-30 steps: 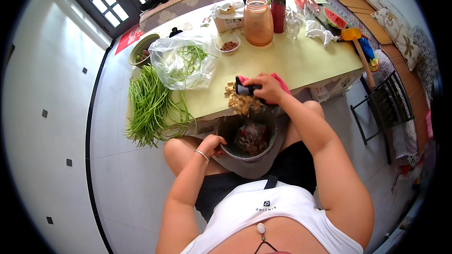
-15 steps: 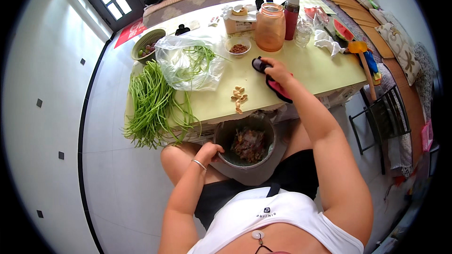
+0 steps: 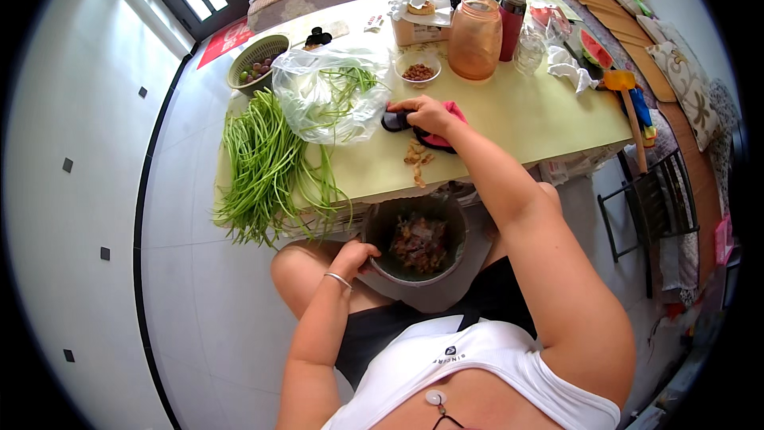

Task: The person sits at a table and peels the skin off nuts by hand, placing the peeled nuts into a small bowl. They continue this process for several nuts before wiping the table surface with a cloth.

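Note:
My right hand (image 3: 428,115) is closed on a black-and-pink item (image 3: 450,111) low over the table. It has a dark, glossy end and a pink part with black edging; its exact kind is unclear. Just nearer to me, a small heap of peanut shells (image 3: 418,161) lies against or beside it. My left hand (image 3: 354,257) grips the left rim of a trash bin (image 3: 455,264), fingers partly hidden. The bin stands between my legs under the table edge, with dark refuse inside.
On the table (image 3: 533,123) are long green stalks (image 3: 259,167), a clear plastic bag (image 3: 330,99), a basket of grapes (image 3: 240,72), a bowl of brown bits (image 3: 418,70), an orange jar (image 3: 475,40) and a red bottle (image 3: 512,22). A folding chair (image 3: 659,203) stands right.
My right hand has moved left with the black-and-pink item, from right of the peanut shells to just behind them. My left hand stays on the bin's rim.

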{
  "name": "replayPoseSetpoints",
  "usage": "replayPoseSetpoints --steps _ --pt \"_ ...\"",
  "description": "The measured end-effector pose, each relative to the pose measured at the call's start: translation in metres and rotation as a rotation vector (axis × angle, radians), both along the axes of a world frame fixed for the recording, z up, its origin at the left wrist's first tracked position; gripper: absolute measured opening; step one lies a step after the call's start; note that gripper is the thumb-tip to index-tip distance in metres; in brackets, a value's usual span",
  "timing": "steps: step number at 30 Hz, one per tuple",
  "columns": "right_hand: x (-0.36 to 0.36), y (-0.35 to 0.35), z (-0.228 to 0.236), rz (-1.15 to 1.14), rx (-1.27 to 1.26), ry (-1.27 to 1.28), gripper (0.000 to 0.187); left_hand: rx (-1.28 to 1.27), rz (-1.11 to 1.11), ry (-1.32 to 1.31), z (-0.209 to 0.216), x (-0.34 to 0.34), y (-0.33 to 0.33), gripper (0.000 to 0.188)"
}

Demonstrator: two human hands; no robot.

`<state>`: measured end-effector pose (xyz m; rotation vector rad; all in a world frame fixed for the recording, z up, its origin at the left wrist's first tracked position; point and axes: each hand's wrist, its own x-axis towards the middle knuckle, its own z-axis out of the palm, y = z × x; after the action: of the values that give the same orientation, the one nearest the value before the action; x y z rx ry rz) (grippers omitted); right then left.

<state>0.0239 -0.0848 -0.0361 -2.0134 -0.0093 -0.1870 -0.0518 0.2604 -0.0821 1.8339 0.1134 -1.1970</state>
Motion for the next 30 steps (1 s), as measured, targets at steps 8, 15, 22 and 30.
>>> replayPoseSetpoints --steps 8,15,22,30 --pt "-0.094 0.073 0.022 0.390 -0.011 -0.072 0.043 -0.018 -0.002 0.002 -0.002 0.001 -0.002 0.014" --pt "-0.118 0.036 0.041 0.067 0.485 0.052 0.039 0.015 -0.029 -0.025 -0.006 0.001 -0.002 0.017" --pt "-0.149 -0.179 0.007 -0.936 -0.090 -0.132 0.044 -0.011 -0.049 -0.024 -0.006 -0.002 -0.002 0.017" --pt "-0.128 -0.127 -0.011 -0.742 -0.708 -0.078 0.044 0.050 -0.112 -0.101 -0.018 -0.002 -0.018 0.020"
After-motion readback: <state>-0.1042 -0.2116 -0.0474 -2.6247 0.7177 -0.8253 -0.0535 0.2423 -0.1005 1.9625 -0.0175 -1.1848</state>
